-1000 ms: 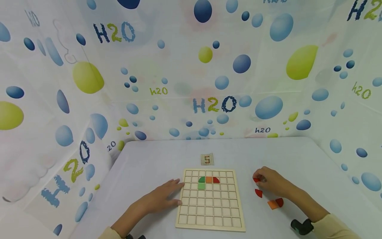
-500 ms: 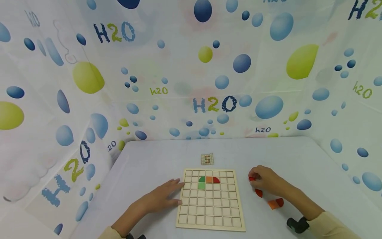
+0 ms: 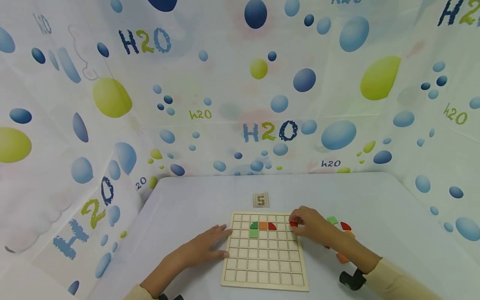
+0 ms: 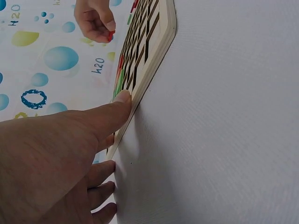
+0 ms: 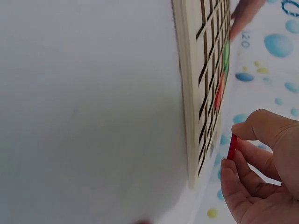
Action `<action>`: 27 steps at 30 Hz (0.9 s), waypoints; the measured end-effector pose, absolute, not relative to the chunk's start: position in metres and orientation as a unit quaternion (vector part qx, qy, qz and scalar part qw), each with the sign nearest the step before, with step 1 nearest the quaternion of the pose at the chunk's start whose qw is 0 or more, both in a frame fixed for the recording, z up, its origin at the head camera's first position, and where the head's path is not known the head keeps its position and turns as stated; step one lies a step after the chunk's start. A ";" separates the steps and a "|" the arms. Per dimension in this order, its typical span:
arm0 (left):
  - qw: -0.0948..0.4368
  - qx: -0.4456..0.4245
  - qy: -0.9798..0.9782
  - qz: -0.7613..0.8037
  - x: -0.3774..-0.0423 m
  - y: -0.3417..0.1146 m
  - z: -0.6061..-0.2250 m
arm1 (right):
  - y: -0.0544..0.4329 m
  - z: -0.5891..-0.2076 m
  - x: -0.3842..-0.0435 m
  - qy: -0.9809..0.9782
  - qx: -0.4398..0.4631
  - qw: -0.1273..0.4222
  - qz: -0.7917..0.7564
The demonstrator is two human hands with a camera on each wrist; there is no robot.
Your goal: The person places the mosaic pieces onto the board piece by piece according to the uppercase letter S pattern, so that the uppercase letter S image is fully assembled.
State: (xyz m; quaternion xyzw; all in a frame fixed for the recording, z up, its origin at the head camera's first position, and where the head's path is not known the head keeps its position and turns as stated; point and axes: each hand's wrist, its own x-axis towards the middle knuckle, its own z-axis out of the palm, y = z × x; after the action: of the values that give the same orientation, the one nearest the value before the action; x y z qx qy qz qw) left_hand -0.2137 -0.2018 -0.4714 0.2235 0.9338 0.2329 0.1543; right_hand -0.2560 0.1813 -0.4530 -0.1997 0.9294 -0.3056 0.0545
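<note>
A wooden grid board (image 3: 266, 266) lies flat on the table. Four-sided cells on it hold a dark green rounded tile (image 3: 254, 225), an orange square tile (image 3: 263, 226), a red rounded tile (image 3: 272, 226) and, below the dark green one, a light green square tile (image 3: 253, 233). My left hand (image 3: 202, 248) touches the board's left edge with thumb and fingers extended. Over the board's upper right edge, my right hand (image 3: 313, 225) pinches a small red tile (image 5: 232, 146) between thumb and fingertips. In the right wrist view this tile is seen edge-on, apart from the board.
Behind the board lies a small pattern card (image 3: 261, 200) marked with an S-like figure. Loose tiles lie right of the board, partly behind my right forearm: a green square (image 3: 332, 220), a red rounded tile (image 3: 346, 226) and orange tiles (image 3: 342, 258). A patterned curtain (image 3: 225, 91) stands behind the table.
My right hand has moved left with the red tile, from the loose tiles to the board's upper right edge. Tiles formerly behind the hand now show. My left hand has stayed put.
</note>
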 end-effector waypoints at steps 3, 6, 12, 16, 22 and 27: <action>0.155 0.225 0.933 0.233 -0.214 -0.202 -0.471 | 0.164 -0.454 -0.253 0.921 -0.225 0.060 -0.311; 0.154 0.225 0.934 0.232 -0.214 -0.202 -0.471 | 0.147 -0.456 -0.251 0.912 -0.253 0.066 -0.316; 0.153 0.224 0.934 0.233 -0.214 -0.202 -0.472 | 0.120 -0.461 -0.248 0.886 -0.335 0.063 -0.315; 0.151 0.226 0.933 0.234 -0.214 -0.202 -0.472 | 0.103 -0.461 -0.244 0.882 -0.353 0.072 -0.304; 0.147 0.233 0.931 0.240 -0.213 -0.203 -0.471 | 0.085 -0.460 -0.241 0.870 -0.384 0.077 -0.300; 0.145 0.235 0.930 0.242 -0.213 -0.204 -0.472 | 0.079 -0.460 -0.238 0.868 -0.400 0.076 -0.282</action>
State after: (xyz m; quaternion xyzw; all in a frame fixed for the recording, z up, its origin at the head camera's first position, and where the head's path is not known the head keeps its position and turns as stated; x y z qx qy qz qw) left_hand -0.2130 -0.2035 -0.4716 0.2352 0.9300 0.2422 0.1452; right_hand -0.2385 0.0793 -0.4598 -0.4003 0.8685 -0.2823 0.0758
